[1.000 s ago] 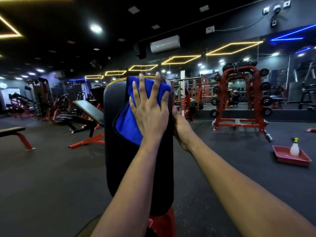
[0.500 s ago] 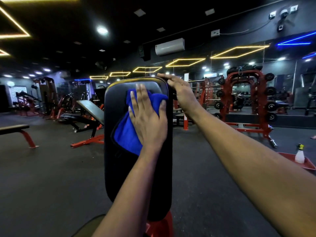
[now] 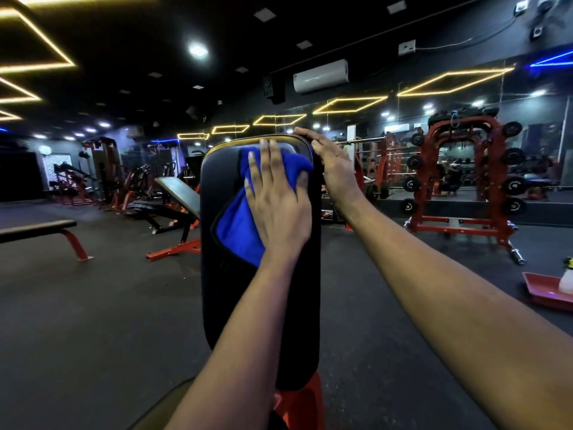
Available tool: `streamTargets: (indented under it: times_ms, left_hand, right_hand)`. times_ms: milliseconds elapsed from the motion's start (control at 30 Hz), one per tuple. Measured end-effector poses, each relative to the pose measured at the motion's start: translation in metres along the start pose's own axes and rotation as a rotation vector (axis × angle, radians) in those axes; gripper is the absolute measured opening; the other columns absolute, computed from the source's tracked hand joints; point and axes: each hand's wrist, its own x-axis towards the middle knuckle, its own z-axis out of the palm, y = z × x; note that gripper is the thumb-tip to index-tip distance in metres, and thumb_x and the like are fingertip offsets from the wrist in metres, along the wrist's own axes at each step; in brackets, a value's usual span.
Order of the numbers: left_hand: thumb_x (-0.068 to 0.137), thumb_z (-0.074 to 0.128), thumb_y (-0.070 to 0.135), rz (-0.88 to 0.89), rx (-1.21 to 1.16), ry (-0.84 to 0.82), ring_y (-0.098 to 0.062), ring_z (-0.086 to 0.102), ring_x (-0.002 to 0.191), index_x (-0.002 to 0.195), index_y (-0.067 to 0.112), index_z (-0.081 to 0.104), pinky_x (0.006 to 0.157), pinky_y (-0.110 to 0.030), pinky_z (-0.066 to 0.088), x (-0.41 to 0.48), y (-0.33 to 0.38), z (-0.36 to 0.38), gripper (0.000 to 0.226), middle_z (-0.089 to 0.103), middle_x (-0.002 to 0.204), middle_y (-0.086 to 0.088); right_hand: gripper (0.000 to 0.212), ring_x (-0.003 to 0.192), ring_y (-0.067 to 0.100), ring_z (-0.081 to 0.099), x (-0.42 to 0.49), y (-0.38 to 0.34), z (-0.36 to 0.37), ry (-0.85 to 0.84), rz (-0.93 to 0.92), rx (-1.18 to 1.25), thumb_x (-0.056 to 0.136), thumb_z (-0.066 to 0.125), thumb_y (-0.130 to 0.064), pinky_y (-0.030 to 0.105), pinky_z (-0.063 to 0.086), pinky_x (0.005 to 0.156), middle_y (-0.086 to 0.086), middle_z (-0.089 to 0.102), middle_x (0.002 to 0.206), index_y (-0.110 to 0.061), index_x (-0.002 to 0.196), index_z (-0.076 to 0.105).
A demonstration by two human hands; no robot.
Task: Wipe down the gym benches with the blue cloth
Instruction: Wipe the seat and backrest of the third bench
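An upright black backrest pad (image 3: 223,299) of a red-framed gym bench stands straight ahead of me. A blue cloth (image 3: 238,225) lies against its upper half. My left hand (image 3: 279,206) presses the cloth flat on the pad, fingers straight and pointing up, fingertips just under the top rim. My right hand (image 3: 335,172) holds the pad's top right corner, with its fingers hooked over the rim. The lower part of the cloth hangs out to the left of my left hand.
A flat bench (image 3: 37,228) stands at the left and an incline bench (image 3: 176,193) behind it. A red weight rack (image 3: 465,181) stands at the right by the mirror wall. On the floor at the right edge, a red tray (image 3: 539,293) holds a spray bottle (image 3: 567,279).
My left hand slid the cloth down from over the pad's top rim to just below it. My right hand moved from the pad's right side up to its top right corner.
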Motion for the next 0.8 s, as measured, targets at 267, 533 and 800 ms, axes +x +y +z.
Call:
streamTargets:
  times_ms: [267,533,800]
  left_hand:
    - [0.095,0.037,0.041,-0.036,-0.079,0.020,-0.012,0.002,0.151,0.156,0.020,0.020,0.122,-0.046,0.013,-0.073,-0.046,0.001,0.067,0.014,0.164,0.008]
    - [0.098,0.036,0.040,-0.183,-0.090,0.048,-0.012,0.000,0.151,0.156,0.028,0.017,0.122,-0.049,0.009,-0.009,-0.101,-0.006,0.063,0.009,0.164,0.012]
    - [0.095,0.034,0.044,-0.218,-0.113,0.124,-0.014,0.012,0.150,0.153,0.029,0.027,0.118,-0.045,0.018,-0.043,-0.062,0.003,0.060,0.020,0.162,0.013]
  right_hand:
    - [0.037,0.103,0.006,0.065,-0.007,0.004,0.015,0.125,-0.029,-0.037,0.107,0.034,-0.019,0.020,0.050,0.088,-0.004,0.069,0.114,-0.010,0.129,0.062]
    - [0.036,0.114,0.015,0.061,-0.012,0.015,0.028,0.225,-0.109,0.009,0.106,0.035,-0.023,0.039,0.046,0.105,-0.001,0.067,0.120,-0.016,0.126,0.064]
    - [0.034,0.094,0.002,0.060,-0.013,0.017,0.029,0.257,-0.120,-0.009,0.107,0.034,-0.020,0.018,0.046,0.084,-0.011,0.065,0.100,-0.010,0.123,0.063]
